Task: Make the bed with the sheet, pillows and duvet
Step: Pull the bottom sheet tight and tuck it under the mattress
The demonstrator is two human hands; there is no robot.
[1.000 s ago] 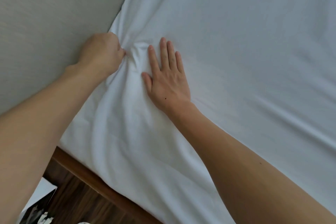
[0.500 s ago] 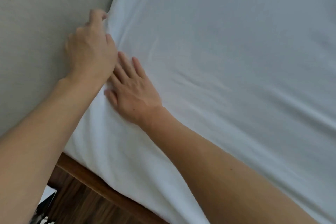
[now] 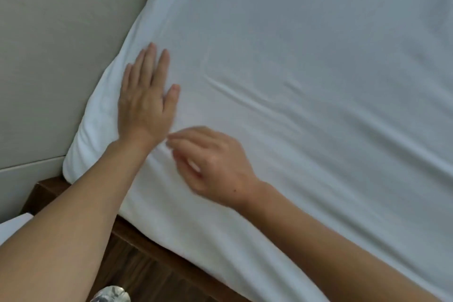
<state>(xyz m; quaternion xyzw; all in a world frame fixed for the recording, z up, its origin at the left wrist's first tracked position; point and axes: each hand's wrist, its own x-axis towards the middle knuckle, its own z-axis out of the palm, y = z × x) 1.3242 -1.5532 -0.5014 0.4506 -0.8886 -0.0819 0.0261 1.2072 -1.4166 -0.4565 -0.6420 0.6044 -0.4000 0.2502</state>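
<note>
1. White sheet covers the mattress, pulled over its corner by the grey wall; a few shallow creases run across the middle.
2. Left hand lies flat on the sheet near that corner, fingers straight and together, gripping nothing.
3. Right hand is just beside the left wrist, motion-blurred; fingers loosely curled. Cannot tell whether they pinch fabric or touch the sheet.
4. Wooden bed frame shows under the sheet's near edge.
5. Shiny crumpled object at bottom edge, cut off, unidentifiable.
</note>
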